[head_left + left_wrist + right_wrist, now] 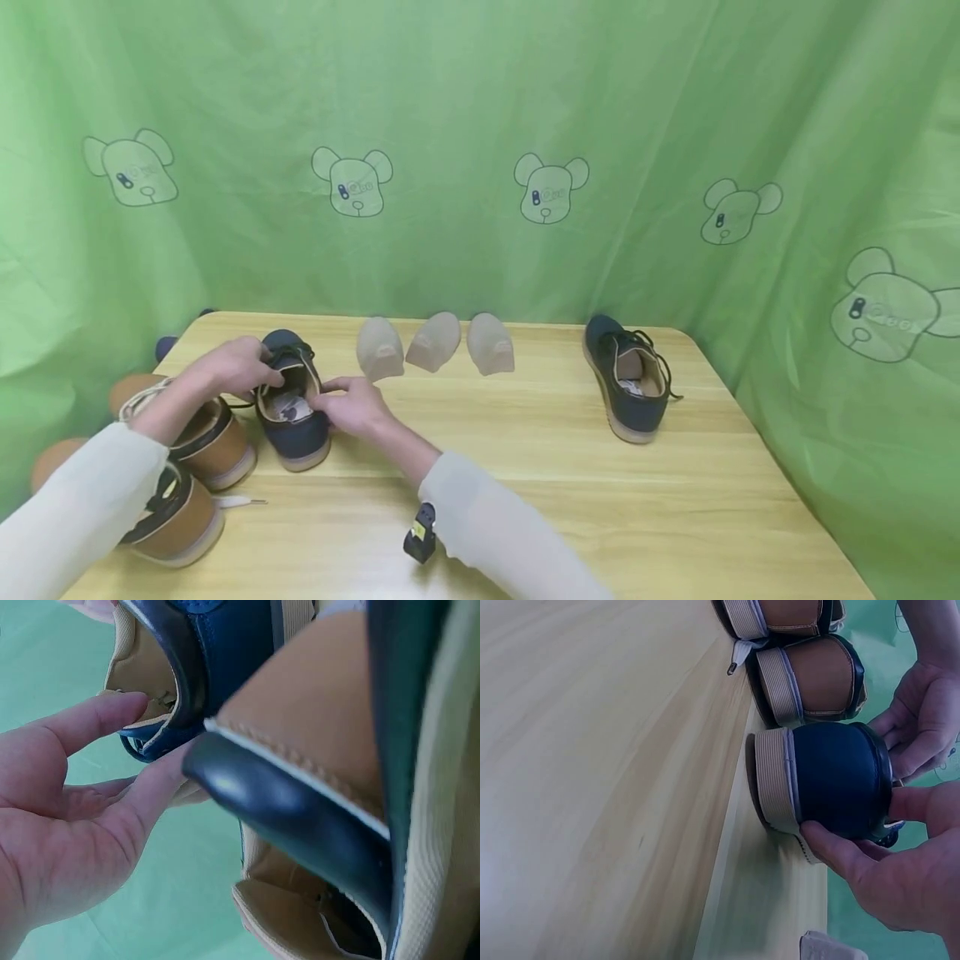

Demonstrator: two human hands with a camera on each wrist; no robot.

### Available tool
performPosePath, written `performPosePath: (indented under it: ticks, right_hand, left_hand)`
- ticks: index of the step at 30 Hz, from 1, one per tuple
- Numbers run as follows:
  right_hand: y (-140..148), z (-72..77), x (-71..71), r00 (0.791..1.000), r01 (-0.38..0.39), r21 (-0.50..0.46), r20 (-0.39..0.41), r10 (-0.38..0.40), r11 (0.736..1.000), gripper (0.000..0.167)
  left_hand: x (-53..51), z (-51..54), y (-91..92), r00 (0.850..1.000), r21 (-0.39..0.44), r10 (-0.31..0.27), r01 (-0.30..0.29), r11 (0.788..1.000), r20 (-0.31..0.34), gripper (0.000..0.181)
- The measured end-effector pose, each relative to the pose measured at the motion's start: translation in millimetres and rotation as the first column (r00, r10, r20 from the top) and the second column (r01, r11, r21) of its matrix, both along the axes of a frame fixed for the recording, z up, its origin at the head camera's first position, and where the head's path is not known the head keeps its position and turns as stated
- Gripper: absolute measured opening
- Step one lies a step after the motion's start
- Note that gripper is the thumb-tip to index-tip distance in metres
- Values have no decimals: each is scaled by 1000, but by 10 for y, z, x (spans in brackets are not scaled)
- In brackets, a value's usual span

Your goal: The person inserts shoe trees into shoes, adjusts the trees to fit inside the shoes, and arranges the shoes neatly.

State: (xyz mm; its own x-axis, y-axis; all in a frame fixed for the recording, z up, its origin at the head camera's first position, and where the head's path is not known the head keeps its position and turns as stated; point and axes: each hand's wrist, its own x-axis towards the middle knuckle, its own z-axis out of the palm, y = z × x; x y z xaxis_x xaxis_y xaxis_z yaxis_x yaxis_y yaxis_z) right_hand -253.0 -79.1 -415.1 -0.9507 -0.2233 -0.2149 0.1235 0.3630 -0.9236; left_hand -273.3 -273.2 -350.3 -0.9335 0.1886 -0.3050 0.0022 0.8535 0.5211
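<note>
A navy lace-up shoe (288, 437) with a light sole and a tan lining stands at the left of the table, its toe to the back. Crumpled printed paper (291, 407) shows inside it. My left hand (240, 367) pinches the shoe's left side near the laces, thumb at the opening; in the left wrist view the thumb (124, 712) overlaps the tan lining. My right hand (356, 406) grips the right rim near the heel. In the right wrist view its fingers (836, 847) lie along the outside of the navy heel (836, 776).
Two brown shoes (225, 454) (183, 529) stand left of the navy one, a pale lace (236, 502) trailing beside them. Three beige toe-shaped inserts (380, 348) (435, 342) (491, 343) lie at the back edge. Another navy shoe (637, 408) stands at the right. Green curtain (465, 250) surrounds the table.
</note>
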Motion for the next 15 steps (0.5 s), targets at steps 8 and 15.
performPosePath:
  ticks: [8, 15]
  right_hand:
    - [249, 3, 66, 992, -121, -56, 30, 123, 991, 38]
    - [463, -3, 114, 978, -198, -112, 50, 205, 974, 43]
  left_hand:
    - [74, -6, 126, 1000, 49, -25, 24, 999, 18, 32]
    - [146, 23, 282, 997, 77, -58, 54, 996, 55, 25]
